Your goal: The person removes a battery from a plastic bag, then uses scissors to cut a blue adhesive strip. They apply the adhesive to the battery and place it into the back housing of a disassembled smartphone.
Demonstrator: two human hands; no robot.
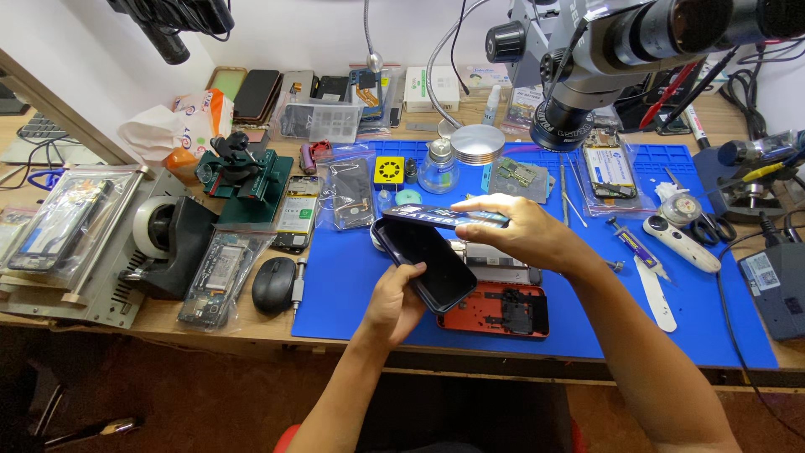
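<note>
Two hands work over the bench: one left hand [394, 306] and one right hand [524, 235]. Between them are one dark phone [423, 264] and one flat black battery [444, 217]. One red phone frame [503, 312] lies on one blue mat [352, 285]. To the left sit one black mouse [274, 285], one tape dispenser [163, 231] and one green clamp stand [243, 176]. One microscope [604, 59] hangs above. One white tool [681, 243] and one syringe [635, 245] lie at the right. One round glass bottle [438, 168] stands behind.
</note>
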